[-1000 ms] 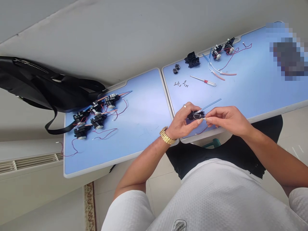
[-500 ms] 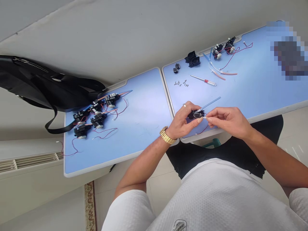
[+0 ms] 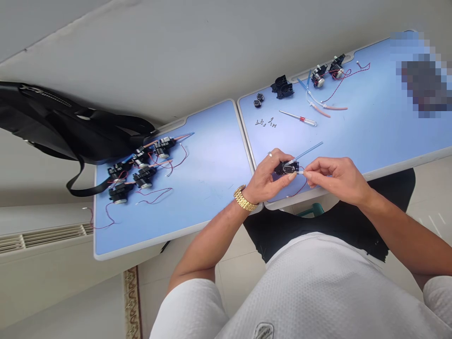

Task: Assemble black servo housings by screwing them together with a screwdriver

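Observation:
My left hand (image 3: 269, 178), with a ring and a gold watch, grips a small black device (image 3: 290, 168) between thumb and fingers at the near edge of the right table. A thin blue tube (image 3: 310, 150) slants up and right from the device. Just right of it, my right hand (image 3: 330, 175) pinches a small white piece (image 3: 301, 173) at the device's side. A red wire (image 3: 299, 189) hangs below between the hands. Beyond them lie a screwdriver (image 3: 303, 119) with a clear and red handle and several small screws (image 3: 264, 123).
Several wired black assemblies (image 3: 143, 175) stand on the left table (image 3: 197, 188) beside a black bag (image 3: 63, 127). At the right table's back are black housings (image 3: 282, 87), two round parts (image 3: 258, 100), tubes (image 3: 319, 109) and two more assemblies (image 3: 328, 74). A blurred dark object is far right.
My right hand has shifted very slightly right with the white piece, and a little more of that piece shows. The left hand and device are almost unmoved.

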`<state>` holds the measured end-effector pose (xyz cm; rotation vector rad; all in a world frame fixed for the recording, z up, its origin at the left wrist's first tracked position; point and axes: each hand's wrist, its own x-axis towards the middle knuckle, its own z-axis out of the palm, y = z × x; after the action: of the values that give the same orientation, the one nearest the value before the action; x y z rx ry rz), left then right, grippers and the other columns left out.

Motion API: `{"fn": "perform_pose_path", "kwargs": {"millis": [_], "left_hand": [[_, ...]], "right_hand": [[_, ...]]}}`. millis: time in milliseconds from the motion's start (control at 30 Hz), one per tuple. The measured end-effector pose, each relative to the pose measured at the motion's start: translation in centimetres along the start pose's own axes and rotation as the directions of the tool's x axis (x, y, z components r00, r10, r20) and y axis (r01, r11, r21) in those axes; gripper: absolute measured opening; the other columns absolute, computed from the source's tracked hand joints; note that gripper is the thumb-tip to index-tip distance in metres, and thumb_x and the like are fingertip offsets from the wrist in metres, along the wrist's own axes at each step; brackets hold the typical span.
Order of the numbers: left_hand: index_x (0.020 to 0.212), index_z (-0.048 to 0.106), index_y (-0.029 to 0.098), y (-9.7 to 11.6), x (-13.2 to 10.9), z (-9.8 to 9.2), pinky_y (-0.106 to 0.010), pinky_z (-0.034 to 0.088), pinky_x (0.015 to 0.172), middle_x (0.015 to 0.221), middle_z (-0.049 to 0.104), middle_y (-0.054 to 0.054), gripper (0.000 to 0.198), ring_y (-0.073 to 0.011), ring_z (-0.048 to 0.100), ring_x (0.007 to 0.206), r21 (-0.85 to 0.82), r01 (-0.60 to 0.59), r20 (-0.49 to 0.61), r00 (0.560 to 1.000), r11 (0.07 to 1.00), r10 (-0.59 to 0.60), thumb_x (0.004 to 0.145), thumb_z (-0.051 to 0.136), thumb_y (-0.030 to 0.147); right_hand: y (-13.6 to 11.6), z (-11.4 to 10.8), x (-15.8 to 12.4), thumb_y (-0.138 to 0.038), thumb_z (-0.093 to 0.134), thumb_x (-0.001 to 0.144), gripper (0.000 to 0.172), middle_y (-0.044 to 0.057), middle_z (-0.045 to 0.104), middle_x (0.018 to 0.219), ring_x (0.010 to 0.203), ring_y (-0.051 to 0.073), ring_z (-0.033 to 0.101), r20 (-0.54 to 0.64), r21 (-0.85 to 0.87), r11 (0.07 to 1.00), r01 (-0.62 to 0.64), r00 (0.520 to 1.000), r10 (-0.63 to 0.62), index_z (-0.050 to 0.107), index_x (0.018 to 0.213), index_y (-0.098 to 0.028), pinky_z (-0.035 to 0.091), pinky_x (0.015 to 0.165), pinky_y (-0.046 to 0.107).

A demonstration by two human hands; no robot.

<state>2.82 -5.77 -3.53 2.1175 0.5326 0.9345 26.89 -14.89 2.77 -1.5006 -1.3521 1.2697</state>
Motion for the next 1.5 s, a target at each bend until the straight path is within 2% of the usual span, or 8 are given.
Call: {"fn": "perform_pose_path", "kwargs": {"millis": [367,600,767,967,1133,1200,1300,1500], "left_hand": [[0.127,0.071,0.023,0.4,0.3,0.1,-0.036,0.051,0.077,0.103,0.072,-0.005,0.029,-0.0202,0.064,0.087,-0.006,-0.064,-0.004,0.998,0.998,0.064,0.113,0.075,0.047],[0.125,0.072,0.022,0.2,0.2,0.0,-0.038,0.053,0.081,0.103,0.073,-0.007,0.036,-0.0222,0.065,0.090,-0.025,0.013,0.030,0.999,1.000,-0.012,0.113,0.073,0.056],[0.126,0.074,0.022,0.1,0.1,0.0,-0.039,0.055,0.084,0.104,0.072,-0.007,0.042,-0.0221,0.066,0.091,-0.078,0.095,0.027,0.995,0.992,-0.093,0.111,0.075,0.061],[0.124,0.076,0.021,0.1,0.1,-0.3,-0.034,0.053,0.080,0.109,0.074,-0.007,0.044,-0.0185,0.065,0.089,-0.179,0.219,0.040,0.976,0.959,-0.215,0.108,0.080,0.062],[0.123,0.076,0.021,0.2,0.3,-0.5,-0.032,0.054,0.079,0.111,0.075,-0.008,0.055,-0.0189,0.066,0.091,-0.290,0.350,0.099,0.937,0.891,-0.336,0.104,0.081,0.072],[0.124,0.077,0.021,0.2,0.4,-0.5,-0.031,0.054,0.079,0.111,0.075,-0.008,0.056,-0.0190,0.067,0.092,-0.315,0.376,0.121,0.926,0.871,-0.356,0.103,0.081,0.072],[0.125,0.076,0.021,0.2,0.3,-0.5,-0.032,0.055,0.080,0.109,0.074,-0.006,0.055,-0.0187,0.065,0.090,-0.309,0.394,0.151,0.919,0.866,-0.364,0.103,0.082,0.071],[0.121,0.074,0.022,0.3,0.3,-0.3,-0.036,0.053,0.085,0.105,0.071,-0.006,0.051,-0.0200,0.064,0.090,-0.134,0.253,0.159,0.960,0.958,-0.231,0.108,0.075,0.071]], "right_hand": [[0.6,0.0,0.1,-0.048,0.079,0.091,0.025,0.001,0.079,0.071,0.068,0.020,0.075,0.018,-0.009,1.000,-0.018,1.000,0.019,0.083,0.083,-0.025,0.058,0.069,0.034],[0.9,0.0,0.3,-0.050,0.081,0.092,0.026,0.002,0.080,0.073,0.070,0.021,0.076,0.053,0.009,0.999,-0.042,0.998,0.042,0.083,0.085,-0.025,0.061,0.072,0.036],[1.5,-0.5,0.4,-0.059,0.080,0.097,0.034,0.004,0.085,0.085,0.084,0.026,0.081,0.063,0.015,1.000,-0.017,0.998,0.016,0.088,0.096,-0.026,0.065,0.083,0.040],[1.7,-1.4,0.6,-0.051,0.077,0.104,0.029,0.002,0.084,0.082,0.079,0.023,0.079,-0.176,-0.131,0.983,0.126,0.973,-0.148,0.085,0.090,-0.027,0.063,0.078,0.038],[1.9,-1.9,1.0,-0.040,0.077,0.105,0.017,0.005,0.090,0.107,0.098,0.028,0.084,-0.387,-0.306,0.922,0.239,0.853,-0.350,0.086,0.114,-0.029,0.067,0.087,0.044],[1.8,-2.1,1.2,-0.036,0.075,0.107,0.027,0.008,0.089,0.129,0.117,0.032,0.083,-0.356,-0.423,0.842,0.335,0.793,-0.494,0.083,0.132,-0.029,0.068,0.098,0.049],[1.1,-2.2,1.6,-0.033,0.070,0.110,0.038,0.011,0.081,0.152,0.145,0.039,0.073,-0.167,-0.562,0.684,0.465,0.746,-0.644,0.078,0.147,-0.031,0.060,0.118,0.059],[0.6,-1.5,2.8,-0.029,0.055,0.119,0.032,0.011,0.085,0.145,0.156,0.038,0.066,0.124,-0.612,0.566,0.552,0.774,-0.621,0.079,0.139,-0.028,0.048,0.121,0.058]]}}
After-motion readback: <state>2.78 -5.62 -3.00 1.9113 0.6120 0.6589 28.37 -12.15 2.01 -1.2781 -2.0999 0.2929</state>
